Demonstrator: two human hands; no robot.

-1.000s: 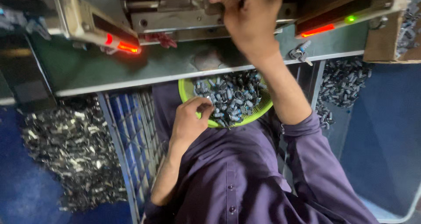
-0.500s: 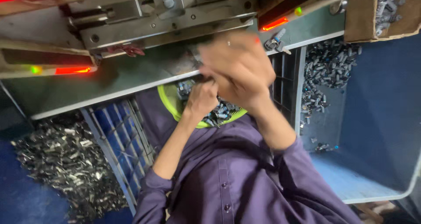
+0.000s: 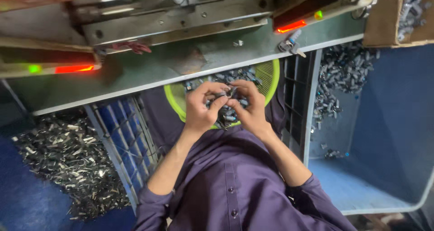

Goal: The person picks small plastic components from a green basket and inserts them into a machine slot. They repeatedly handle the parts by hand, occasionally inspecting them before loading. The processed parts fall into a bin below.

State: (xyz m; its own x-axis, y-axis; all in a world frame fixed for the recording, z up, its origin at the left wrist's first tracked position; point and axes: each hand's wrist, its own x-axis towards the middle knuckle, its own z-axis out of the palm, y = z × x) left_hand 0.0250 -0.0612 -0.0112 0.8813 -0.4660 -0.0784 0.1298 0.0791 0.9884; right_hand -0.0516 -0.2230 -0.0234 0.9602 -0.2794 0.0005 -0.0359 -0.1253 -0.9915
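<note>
I am seeing my left hand [image 3: 202, 108] and right hand [image 3: 250, 109] pinching one small metal piece [image 3: 228, 94] between them, just above the green bowl [image 3: 270, 77] of parts.

- Looking like a small metal-parts workshop, production floor.
- Press-type machine [image 3: 181, 14] sitting just above the hands, red and green indicator lamps [image 3: 68, 69] glowing.
- Stamped metal pieces [image 3: 63, 163] lying heaped left of the hands; blue bin [image 3: 384, 167] holding more on the right.
</note>
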